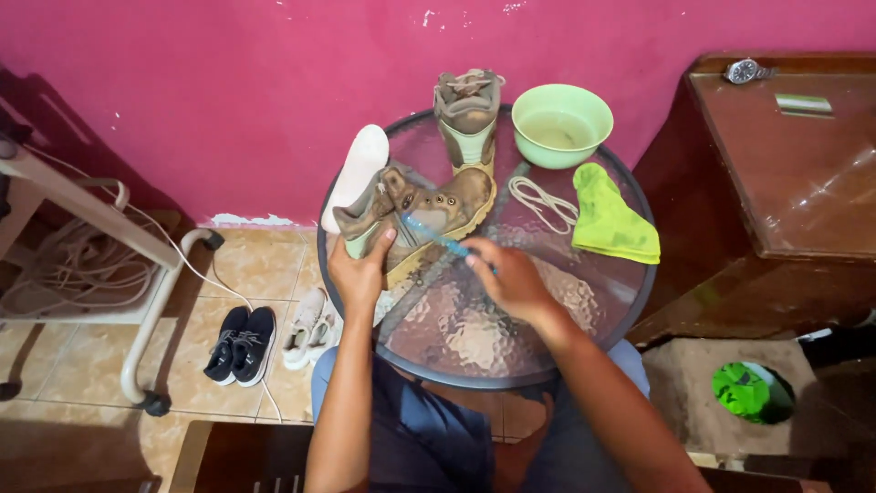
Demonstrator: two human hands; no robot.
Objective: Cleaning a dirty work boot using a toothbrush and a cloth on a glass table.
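Note:
A tan shoe (pixel 438 212) lies on its side on the round glass table (pixel 584 310). My left hand (pixel 358 269) grips it at the heel end. My right hand (pixel 511 278) holds a blue toothbrush (pixel 436 237) with its head against the shoe's side. The second tan shoe (pixel 468 114) stands upright at the back of the table. A white insole (pixel 356 173) leans off the table's left rim beside the held shoe.
A light green bowl (pixel 561 123) with murky water, a loose white lace (pixel 540 203) and a yellow-green cloth (pixel 610 219) lie at the back right. A dark wooden cabinet (pixel 785 183) stands right, with a wristwatch (pixel 744 70). Black shoes (pixel 240 344) and white shoes (pixel 308 329) sit on the floor left.

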